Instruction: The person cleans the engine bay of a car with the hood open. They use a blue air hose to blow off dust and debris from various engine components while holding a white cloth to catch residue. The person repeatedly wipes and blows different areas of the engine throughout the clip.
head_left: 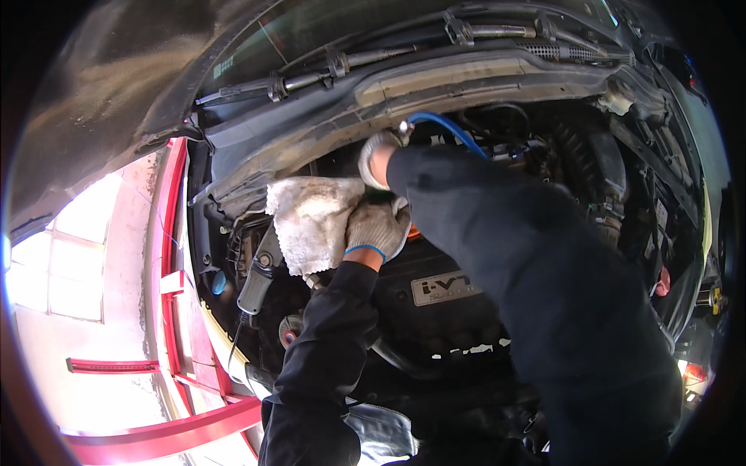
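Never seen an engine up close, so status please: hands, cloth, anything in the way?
Left hand holding white cloth. Right hand beside blue hose, grip unclear. Right sleeve blocking part of engine cover.

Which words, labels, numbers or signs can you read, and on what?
Silver badge on the dark engine cover: large letters legible, not copied here; smaller line too small to read.
Pale label, right side of the engine bay: too small to read.
Greenish patch on the windshield: too blurred.
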Tool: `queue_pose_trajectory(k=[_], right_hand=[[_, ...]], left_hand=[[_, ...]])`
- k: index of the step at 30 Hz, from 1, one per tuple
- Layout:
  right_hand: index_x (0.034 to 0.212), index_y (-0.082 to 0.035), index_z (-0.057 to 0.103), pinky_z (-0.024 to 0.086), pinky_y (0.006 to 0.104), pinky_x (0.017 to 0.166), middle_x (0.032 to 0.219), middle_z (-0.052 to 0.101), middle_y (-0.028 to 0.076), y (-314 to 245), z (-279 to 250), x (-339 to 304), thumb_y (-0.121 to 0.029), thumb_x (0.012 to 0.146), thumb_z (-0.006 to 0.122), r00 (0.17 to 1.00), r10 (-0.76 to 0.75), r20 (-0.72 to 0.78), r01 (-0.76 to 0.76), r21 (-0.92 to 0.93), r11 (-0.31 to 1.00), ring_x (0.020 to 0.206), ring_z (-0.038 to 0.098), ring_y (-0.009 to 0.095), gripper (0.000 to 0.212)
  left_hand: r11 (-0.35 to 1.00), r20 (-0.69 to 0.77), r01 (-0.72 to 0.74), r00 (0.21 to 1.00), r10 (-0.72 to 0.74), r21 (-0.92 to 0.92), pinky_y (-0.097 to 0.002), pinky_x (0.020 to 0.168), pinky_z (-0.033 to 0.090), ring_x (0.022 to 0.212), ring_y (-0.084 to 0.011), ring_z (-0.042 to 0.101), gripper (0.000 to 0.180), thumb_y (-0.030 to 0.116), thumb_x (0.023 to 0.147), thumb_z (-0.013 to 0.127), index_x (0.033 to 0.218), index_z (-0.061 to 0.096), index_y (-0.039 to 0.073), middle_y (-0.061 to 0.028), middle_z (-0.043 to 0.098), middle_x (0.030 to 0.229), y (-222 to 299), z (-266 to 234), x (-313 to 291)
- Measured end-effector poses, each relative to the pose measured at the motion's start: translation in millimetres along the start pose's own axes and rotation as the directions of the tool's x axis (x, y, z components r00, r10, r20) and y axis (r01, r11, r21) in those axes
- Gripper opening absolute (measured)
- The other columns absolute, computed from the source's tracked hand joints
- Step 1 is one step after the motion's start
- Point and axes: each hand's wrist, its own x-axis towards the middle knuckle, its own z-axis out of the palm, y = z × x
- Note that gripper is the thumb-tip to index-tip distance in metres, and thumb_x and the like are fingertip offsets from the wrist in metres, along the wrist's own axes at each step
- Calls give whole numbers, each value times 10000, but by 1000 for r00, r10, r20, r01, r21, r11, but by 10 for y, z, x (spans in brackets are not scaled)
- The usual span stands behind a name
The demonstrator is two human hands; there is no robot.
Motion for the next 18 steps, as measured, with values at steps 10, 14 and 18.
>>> queue_pose_trajectory(k=[10, 14, 18], right_hand=[[1252, -134, 816, 603, 520, 811, 1263, 801, 49, -82, -259, -124, -203, 914, 750, 996, -44, 81, 45, -18, 999, 1127, 761, 309, 351], [1320, -146, 781, 578, 554, 906, 1420, 716, 89, -94, -291, -201, -213, 951, 735, 989, 61, 137, -74, 95, 993, 1219, 712, 319, 378], [1276, -156, 805, 576, 569, 906, 1428, 722, 65, -49, -581, -378, -199, 908, 787, 973, 52, 227, -80, 119, 990, 1205, 716, 302, 371]], left_hand=[[999, 85, 34, 996, -31, -31, -552, 1003, 539, 1083, -444, 717, 480, 519, 1077, 445, 1186, 757, 170, -205, 776, 1154, -11, -46, 29], [998, 105, 36, 994, -30, -59, -548, 1009, 537, 1092, -445, 715, 512, 533, 1077, 444, 1186, 762, 146, -219, 776, 1130, 0, -73, 13], [999, 27, 24, 999, -24, -22, -529, 1025, 533, 1148, -417, 703, 538, 518, 1073, 453, 1227, 763, 106, -213, 774, 1157, 3, -93, 17]])
